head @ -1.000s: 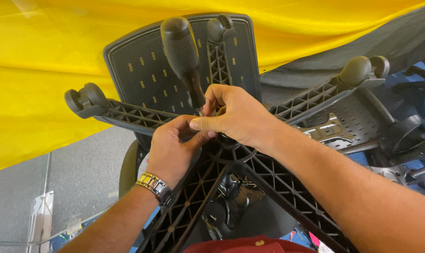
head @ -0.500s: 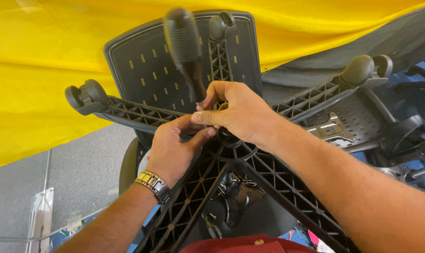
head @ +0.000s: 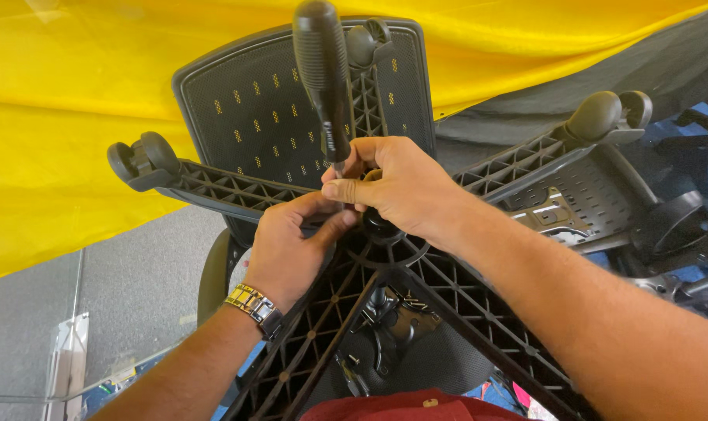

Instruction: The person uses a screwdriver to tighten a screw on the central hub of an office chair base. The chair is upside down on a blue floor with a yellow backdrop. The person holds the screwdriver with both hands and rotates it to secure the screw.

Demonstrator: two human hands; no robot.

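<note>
Two bare hands, the left hand and the right hand. One black-handled screwdriver. One black ribbed plastic five-arm chair base; three castor wheels show. One black mesh backrest. One metal-link wristwatch. One yellow fabric sheet.

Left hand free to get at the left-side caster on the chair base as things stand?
Probably yes. The left hand sits at the hub beside the right hand, which grips the screwdriver. The caster stands at the end of the left spoke with nothing over it, though the left hand would have to leave the hub.
</note>
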